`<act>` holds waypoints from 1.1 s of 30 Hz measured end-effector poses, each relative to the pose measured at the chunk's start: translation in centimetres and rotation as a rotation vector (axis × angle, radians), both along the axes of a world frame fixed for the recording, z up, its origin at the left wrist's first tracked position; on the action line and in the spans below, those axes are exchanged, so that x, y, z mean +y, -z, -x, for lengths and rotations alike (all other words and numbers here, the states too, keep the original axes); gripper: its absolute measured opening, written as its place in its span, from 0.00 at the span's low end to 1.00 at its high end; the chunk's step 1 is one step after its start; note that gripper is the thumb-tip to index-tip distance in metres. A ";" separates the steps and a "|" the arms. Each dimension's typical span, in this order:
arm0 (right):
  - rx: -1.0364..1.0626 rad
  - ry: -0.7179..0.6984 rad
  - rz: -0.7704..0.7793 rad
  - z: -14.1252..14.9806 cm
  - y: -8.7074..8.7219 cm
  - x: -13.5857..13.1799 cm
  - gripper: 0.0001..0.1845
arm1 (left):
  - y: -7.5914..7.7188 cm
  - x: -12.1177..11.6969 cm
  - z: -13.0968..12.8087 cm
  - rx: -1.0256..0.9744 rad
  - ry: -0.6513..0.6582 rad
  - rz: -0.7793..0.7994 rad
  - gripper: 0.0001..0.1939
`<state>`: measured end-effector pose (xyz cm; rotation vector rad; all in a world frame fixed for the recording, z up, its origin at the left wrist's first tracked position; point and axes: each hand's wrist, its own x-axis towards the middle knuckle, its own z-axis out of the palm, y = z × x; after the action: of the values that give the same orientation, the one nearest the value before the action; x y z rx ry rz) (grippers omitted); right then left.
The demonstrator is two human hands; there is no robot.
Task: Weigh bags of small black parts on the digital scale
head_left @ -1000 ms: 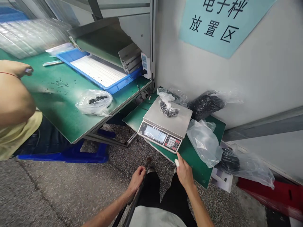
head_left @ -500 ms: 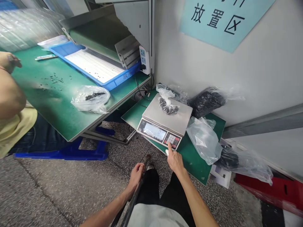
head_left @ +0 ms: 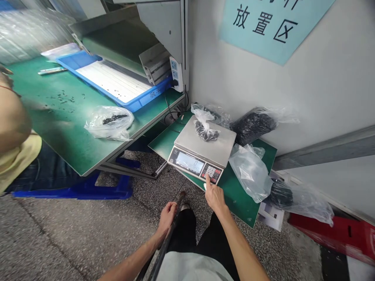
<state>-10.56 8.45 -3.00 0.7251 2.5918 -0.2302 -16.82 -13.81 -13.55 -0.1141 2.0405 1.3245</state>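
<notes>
A digital scale (head_left: 216, 150) stands on a low green board (head_left: 243, 199) by the wall. On its steel pan lies a small knotted plastic bag of black parts (head_left: 207, 130). My right hand (head_left: 214, 194) reaches to the scale's keypad (head_left: 211, 172), index finger stretched onto a key, the other fingers curled. My left hand (head_left: 167, 216) is closed round a dark rod (head_left: 164, 246) that runs from the floor toward my lap.
An empty clear bag (head_left: 250, 171) lies right of the scale, with bags of black parts (head_left: 254, 125) behind and lower right. To the left are a green table (head_left: 73, 132), a bag of parts (head_left: 109, 123), a blue tray (head_left: 117, 84) and a seated person (head_left: 14, 136).
My right hand moved up from the board's edge to the keypad and put its index finger on a key. The view shifted slightly; my left hand kept its hold on the rod.
</notes>
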 end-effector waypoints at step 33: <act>0.038 -0.056 -0.036 -0.7 0.7 -0.4 0.33 | 0.0 0.4 -0.9 0.031 0.008 -0.025 0.17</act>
<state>-9.91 8.00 -3.66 0.6660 2.6541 -0.1817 -15.95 -13.42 -13.55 -0.0741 2.0470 1.3543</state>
